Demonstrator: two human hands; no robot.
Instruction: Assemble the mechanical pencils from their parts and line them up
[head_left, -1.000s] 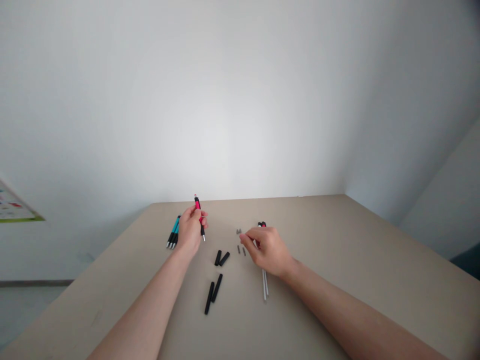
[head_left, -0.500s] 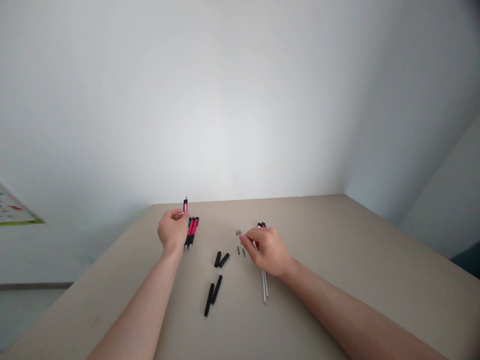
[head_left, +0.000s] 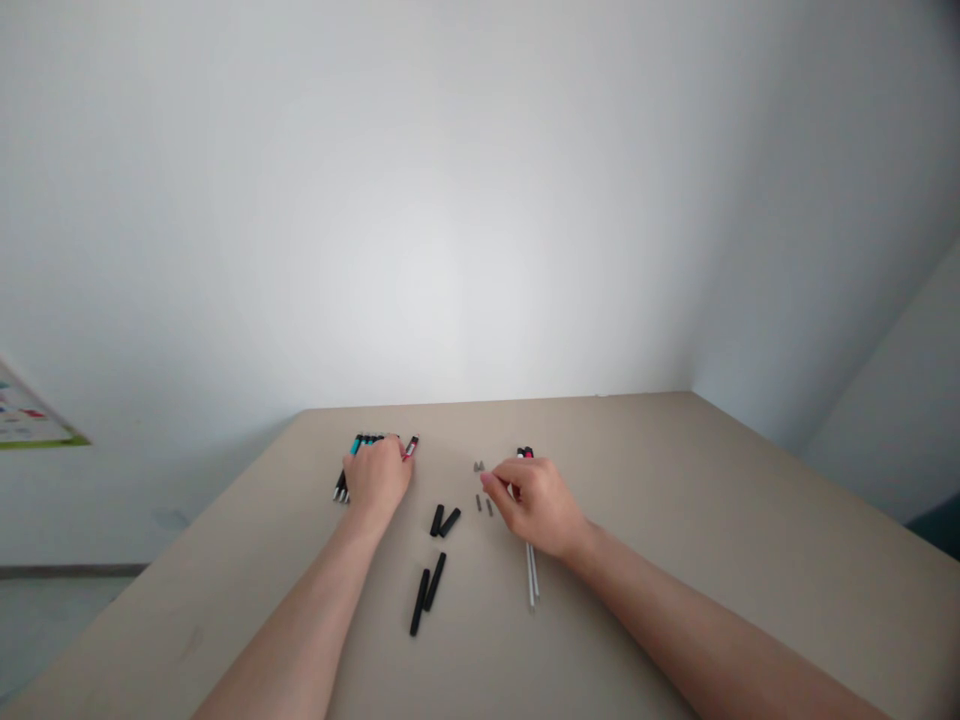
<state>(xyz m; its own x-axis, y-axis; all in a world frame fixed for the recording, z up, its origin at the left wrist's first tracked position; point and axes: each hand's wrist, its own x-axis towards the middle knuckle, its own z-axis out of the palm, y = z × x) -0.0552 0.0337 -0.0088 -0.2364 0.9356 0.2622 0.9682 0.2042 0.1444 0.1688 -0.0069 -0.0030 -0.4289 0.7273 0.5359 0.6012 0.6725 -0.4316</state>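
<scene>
My left hand (head_left: pixel 381 475) is closed on a pink and black pen (head_left: pixel 411 448), laid at the right end of a row of pens (head_left: pixel 355 446); teal and black parts of the row show, and the hand covers the rest. My right hand (head_left: pixel 536 505) is closed in a pinch; anything between its fingertips is too small to make out. Beside those fingertips lie two small grey cone-shaped tips (head_left: pixel 478 467) and two thin spring-like pieces (head_left: pixel 484 505). Beneath the hand, two thin white refills (head_left: pixel 532 575) stick out towards me, and dark and pink pen parts (head_left: pixel 526 453) show beyond it.
Two short black tubes (head_left: pixel 444 521) and two longer black tubes (head_left: pixel 428 592) lie between my forearms on the beige table (head_left: pixel 675 470). A pale wall (head_left: pixel 480 220) rises behind the table's far edge. A poster (head_left: pixel 34 418) hangs at the left.
My left hand has moved right and down, bringing the raised pink pen to the row's right end. Teal pens at the left have come into view. My right hand is almost still.
</scene>
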